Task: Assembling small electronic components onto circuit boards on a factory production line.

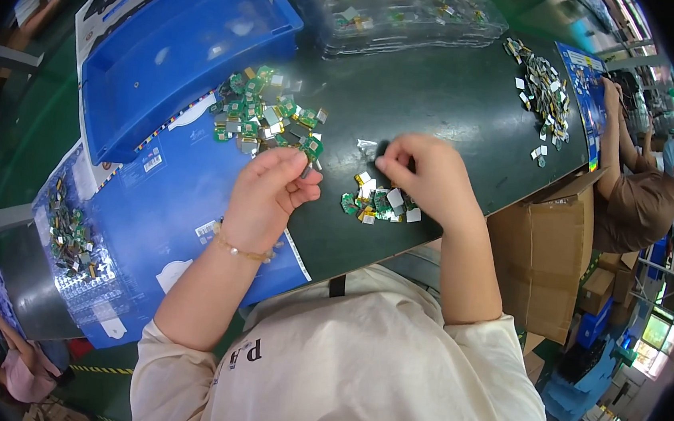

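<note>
My left hand (268, 187) is closed in a pinch on a small green circuit board (312, 147) with a grey part attached, held at the near edge of a heap of similar boards (257, 111). To its right, my right hand (430, 177) has thumb and fingers drawn together. Whether anything is between its fingertips I cannot make out. Just below that hand lies a smaller pile of boards with white and yellow pieces (382, 204). A small shiny clear scrap (367, 146) rests on the table beside the right fingertips.
An open blue bin (109, 114) stands at the far left on blue printed card (170, 196). Stacked clear plastic trays (416, 37) holding boards sit at the back. More boards lie on bubble wrap (93, 289) and at the far right (547, 97). A cardboard box (537, 256) adjoins the table (443, 99).
</note>
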Tool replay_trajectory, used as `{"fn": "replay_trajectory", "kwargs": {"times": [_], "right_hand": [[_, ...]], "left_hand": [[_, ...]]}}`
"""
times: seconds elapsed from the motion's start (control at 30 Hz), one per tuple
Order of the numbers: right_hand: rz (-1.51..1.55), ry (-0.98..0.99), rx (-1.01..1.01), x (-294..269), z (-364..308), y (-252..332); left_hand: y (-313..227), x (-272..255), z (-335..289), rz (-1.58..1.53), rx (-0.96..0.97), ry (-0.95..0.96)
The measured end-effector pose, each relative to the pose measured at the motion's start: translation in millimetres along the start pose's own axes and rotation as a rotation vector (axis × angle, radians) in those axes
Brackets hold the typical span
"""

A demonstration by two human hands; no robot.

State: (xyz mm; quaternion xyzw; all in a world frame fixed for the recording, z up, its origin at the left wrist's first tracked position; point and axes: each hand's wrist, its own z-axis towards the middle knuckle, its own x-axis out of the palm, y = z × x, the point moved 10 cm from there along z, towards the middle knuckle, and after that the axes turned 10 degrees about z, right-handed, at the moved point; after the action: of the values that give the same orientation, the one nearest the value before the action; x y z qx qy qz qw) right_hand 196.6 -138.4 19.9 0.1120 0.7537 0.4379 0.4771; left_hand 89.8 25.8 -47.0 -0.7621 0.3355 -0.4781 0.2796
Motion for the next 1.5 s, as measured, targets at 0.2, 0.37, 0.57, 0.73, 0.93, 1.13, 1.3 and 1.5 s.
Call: {"fn": "replay_trajectory", "kwargs": {"times": [0.2,0.37,0.57,0.73,0.93,1.13,1.3,1.5], "right_hand": [[-0.168,-0.077,-0.282,3,-45,35],[-0.2,-0.058,-0.357,-8,-55,35],[-0.226,-0.058,-0.35,-10,-58,16],[-0.218,-0.073,-0.261,-9,-50,16],[-0.081,-0.269,-0.319,-25,-46,22],[0.25,-0.319,-0.344,-16,-45,39],[0.358,-0.182,-0.336,7,-43,54],[0.267,-0.322,-0.541,2,-49,70]], "left_hand": [[-43,21,-3,-0.662,0.189,0.223],[-23,50,-9,-0.223,0.131,0.269],[-12,57,-13,0.021,0.12,0.38],[-7,61,-13,0.054,0.077,0.368],[16,69,-24,0.448,-0.017,0.467],[32,100,-48,0.693,-0.073,0.755],[28,92,-39,0.699,0.118,0.62],[5,58,-18,0.394,0.087,0.18]]}}
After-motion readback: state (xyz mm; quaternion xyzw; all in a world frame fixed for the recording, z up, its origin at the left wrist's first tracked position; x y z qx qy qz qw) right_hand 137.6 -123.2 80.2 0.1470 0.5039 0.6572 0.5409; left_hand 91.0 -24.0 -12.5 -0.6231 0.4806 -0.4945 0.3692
